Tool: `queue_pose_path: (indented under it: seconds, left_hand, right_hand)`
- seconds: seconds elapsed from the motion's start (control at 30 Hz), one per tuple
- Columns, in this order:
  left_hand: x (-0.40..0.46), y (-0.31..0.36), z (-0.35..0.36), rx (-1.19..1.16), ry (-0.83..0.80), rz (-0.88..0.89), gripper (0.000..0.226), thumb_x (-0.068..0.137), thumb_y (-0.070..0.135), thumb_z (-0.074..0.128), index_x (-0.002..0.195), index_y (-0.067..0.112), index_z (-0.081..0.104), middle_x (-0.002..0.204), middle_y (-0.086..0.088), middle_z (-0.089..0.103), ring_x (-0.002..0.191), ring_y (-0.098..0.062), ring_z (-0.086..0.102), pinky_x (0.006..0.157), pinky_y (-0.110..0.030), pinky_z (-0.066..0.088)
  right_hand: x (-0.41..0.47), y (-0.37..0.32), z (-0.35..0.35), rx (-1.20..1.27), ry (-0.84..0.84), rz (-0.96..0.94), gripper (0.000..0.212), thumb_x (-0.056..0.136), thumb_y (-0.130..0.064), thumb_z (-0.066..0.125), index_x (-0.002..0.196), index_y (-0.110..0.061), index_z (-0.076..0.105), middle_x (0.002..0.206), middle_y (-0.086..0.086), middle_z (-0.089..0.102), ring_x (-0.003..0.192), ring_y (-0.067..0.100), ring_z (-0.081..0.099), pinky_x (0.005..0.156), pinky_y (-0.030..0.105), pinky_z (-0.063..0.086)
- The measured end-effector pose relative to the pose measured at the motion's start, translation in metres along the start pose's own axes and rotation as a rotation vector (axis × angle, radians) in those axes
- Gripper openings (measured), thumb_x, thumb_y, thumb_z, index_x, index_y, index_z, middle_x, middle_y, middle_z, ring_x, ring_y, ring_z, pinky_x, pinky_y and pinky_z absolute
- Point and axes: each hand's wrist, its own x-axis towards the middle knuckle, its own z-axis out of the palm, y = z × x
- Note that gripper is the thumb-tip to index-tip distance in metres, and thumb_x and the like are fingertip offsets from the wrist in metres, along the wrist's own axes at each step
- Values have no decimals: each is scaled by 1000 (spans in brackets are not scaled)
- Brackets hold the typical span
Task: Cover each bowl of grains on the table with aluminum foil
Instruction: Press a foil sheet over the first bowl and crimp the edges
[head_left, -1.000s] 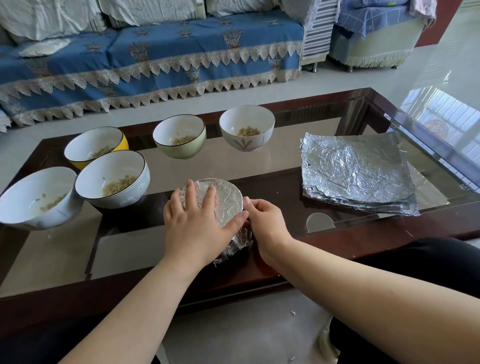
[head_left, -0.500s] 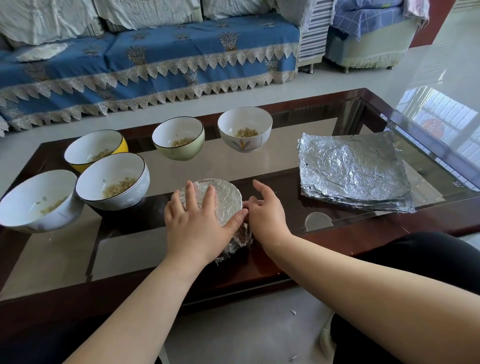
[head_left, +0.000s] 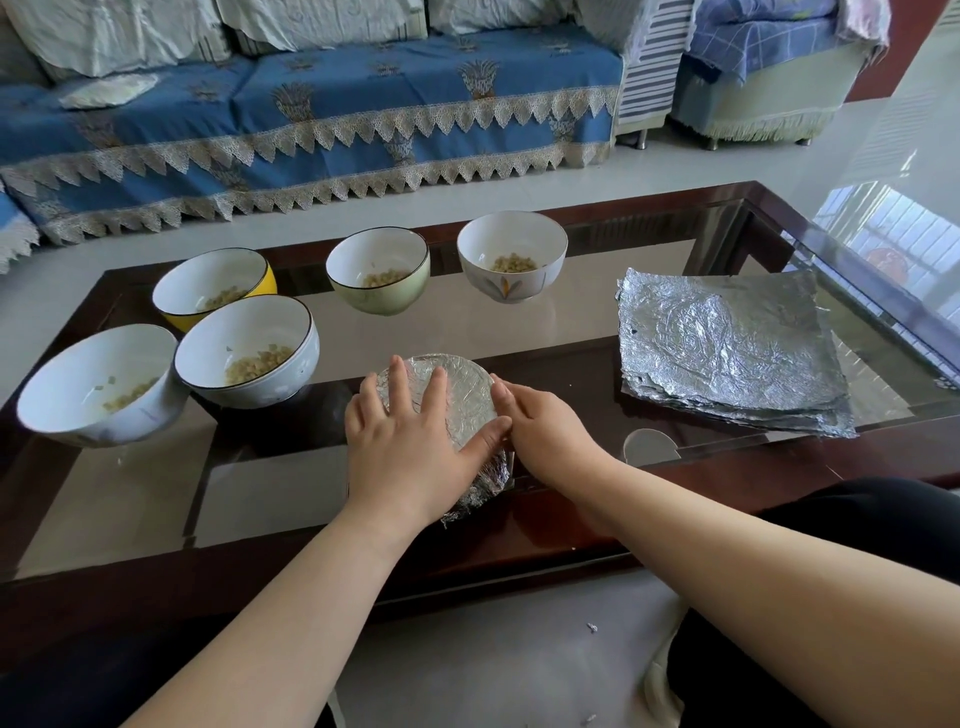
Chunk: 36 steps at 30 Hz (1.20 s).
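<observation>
A foil-covered bowl (head_left: 462, 387) stands near the table's front edge. My left hand (head_left: 410, 441) lies flat on its top with fingers spread. My right hand (head_left: 540, 431) presses against the bowl's right side, its fingers curved round the foil at the rim. Open bowls of grain stand behind and to the left: a white bowl (head_left: 93, 384), a dark-rimmed white bowl (head_left: 249, 358), a yellow bowl (head_left: 213, 286), a green bowl (head_left: 379, 270) and a flower-patterned white bowl (head_left: 511, 257). A stack of foil sheets (head_left: 727, 353) lies at the right.
The glass-topped table (head_left: 571, 322) has a dark wood frame. A blue-covered sofa (head_left: 311, 119) runs behind it across a strip of tiled floor. A small foil scrap (head_left: 591, 627) lies on the floor by my legs.
My right hand lifted off with fingers spread half a second ago and has come back against the bowl's right side. My left hand has stayed flat on the foil top.
</observation>
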Motion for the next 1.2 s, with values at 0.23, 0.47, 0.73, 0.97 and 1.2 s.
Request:
queue_pose_path:
  seconds: [0.23,0.47,0.73,0.97,1.2]
  left_hand:
    - [-1,-4,-15,-105,-96,-11,115,62,94,-8,157,31,7,166,-10,0,150,-36,3,118,-51,11]
    - [-11,-11,-19,-80,-59,9,120,58,97,3,154,28,-19,165,-8,-10,150,-36,-1,119,-52,9]
    - [8,-19,-3,-52,-66,219,119,54,98,0,156,36,-6,165,-3,-13,152,-25,-11,121,-46,1]
    - [6,-15,0,-31,-12,200,125,50,100,-13,157,36,3,166,-5,-6,151,-27,-2,120,-47,7]
    - [3,-12,0,-41,40,170,120,57,99,-6,156,35,12,166,-8,3,150,-29,5,119,-49,13]
  right_hand:
    - [11,-5,-8,17,-13,7,36,104,-33,39,124,-19,66,95,2,71,88,14,63,79,26,44]
    - [25,-5,-18,-30,-47,58,46,101,-39,43,110,2,63,91,21,66,76,20,54,71,31,40]
    - [17,-6,-12,74,6,130,48,103,-38,39,103,2,65,63,0,50,58,13,46,58,28,32]
    - [10,-6,0,344,43,214,48,105,-35,34,121,3,59,129,17,60,124,26,52,98,32,40]
    - [16,3,5,527,-48,267,41,104,-41,35,115,-15,64,116,-7,67,107,6,59,96,25,45]
